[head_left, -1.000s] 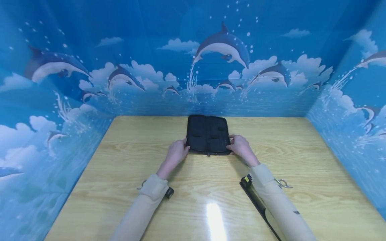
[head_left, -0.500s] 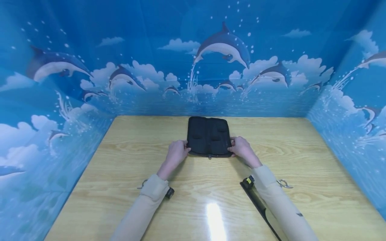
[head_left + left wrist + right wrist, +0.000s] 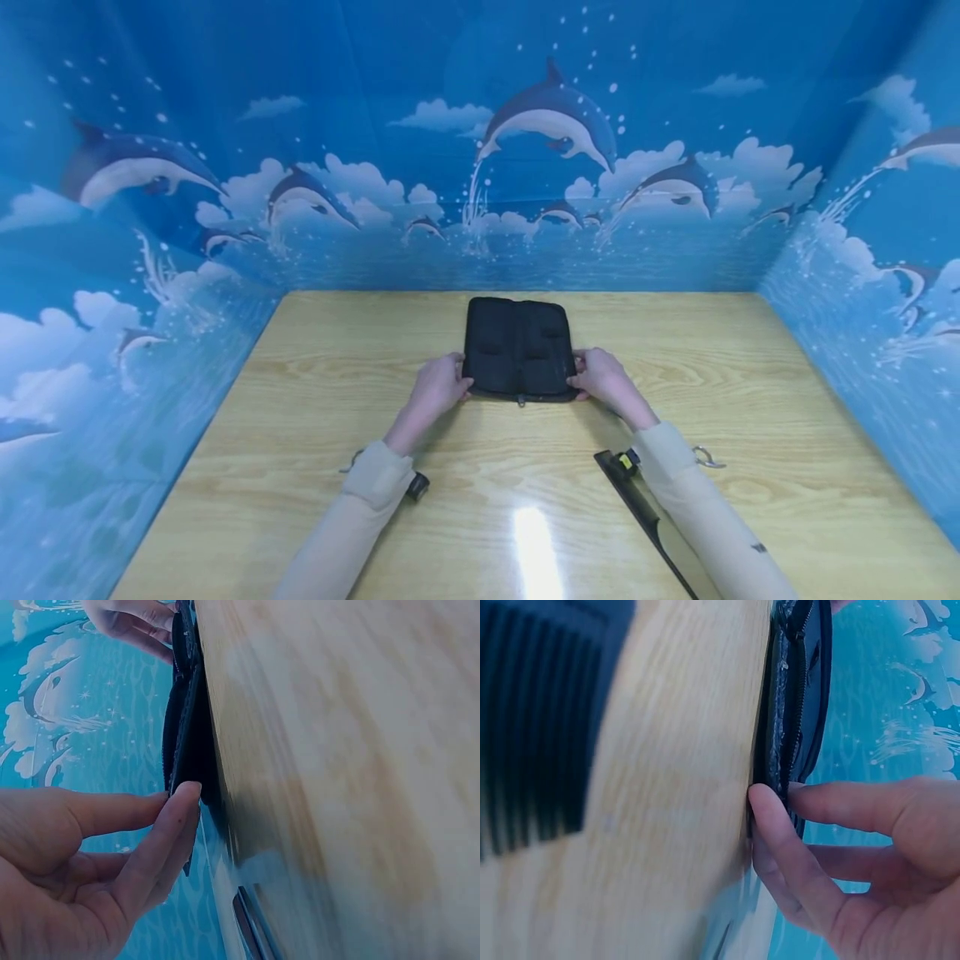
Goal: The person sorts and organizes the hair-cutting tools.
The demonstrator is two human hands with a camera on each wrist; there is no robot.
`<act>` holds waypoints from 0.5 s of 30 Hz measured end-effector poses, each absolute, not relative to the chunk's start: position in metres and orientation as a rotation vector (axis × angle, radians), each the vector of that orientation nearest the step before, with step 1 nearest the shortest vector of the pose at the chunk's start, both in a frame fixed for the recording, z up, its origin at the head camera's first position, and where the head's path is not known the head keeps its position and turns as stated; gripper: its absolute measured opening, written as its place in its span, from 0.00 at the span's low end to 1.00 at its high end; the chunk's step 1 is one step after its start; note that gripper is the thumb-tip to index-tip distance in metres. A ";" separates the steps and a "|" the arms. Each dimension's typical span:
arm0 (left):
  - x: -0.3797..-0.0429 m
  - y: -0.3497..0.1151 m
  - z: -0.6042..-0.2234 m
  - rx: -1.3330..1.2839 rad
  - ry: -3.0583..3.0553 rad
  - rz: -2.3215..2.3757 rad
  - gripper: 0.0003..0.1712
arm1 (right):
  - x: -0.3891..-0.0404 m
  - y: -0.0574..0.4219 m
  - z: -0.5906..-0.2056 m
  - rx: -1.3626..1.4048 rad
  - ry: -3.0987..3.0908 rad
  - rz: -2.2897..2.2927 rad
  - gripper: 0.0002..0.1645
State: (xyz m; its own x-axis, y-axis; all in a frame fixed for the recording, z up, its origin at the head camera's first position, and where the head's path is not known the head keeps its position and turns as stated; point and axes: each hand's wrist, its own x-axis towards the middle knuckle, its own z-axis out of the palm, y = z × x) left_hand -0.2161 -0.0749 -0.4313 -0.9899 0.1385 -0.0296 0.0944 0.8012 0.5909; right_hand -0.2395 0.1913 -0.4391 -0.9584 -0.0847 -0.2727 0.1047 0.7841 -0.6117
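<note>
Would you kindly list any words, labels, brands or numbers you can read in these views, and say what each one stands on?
None can be read.
Black case: no visible lettering.
Yellow tag on the black comb: too small to read.
Dolphin backdrop: pictures only.

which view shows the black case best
The head view: the whole black case lies open flat on the table, left hand and right hand at its sides. The left wrist view shows only its thin edge; the right wrist view shows its zipper edge close up.
</note>
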 end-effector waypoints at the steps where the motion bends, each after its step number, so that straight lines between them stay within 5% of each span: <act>1: -0.215 -0.075 -0.432 0.185 2.899 0.960 0.30 | -0.238 0.192 -0.439 0.004 2.694 -0.939 0.39; 15: -0.202 -0.083 -0.435 0.262 2.909 0.896 0.27 | -0.225 0.191 -0.437 -0.023 2.711 -0.885 0.39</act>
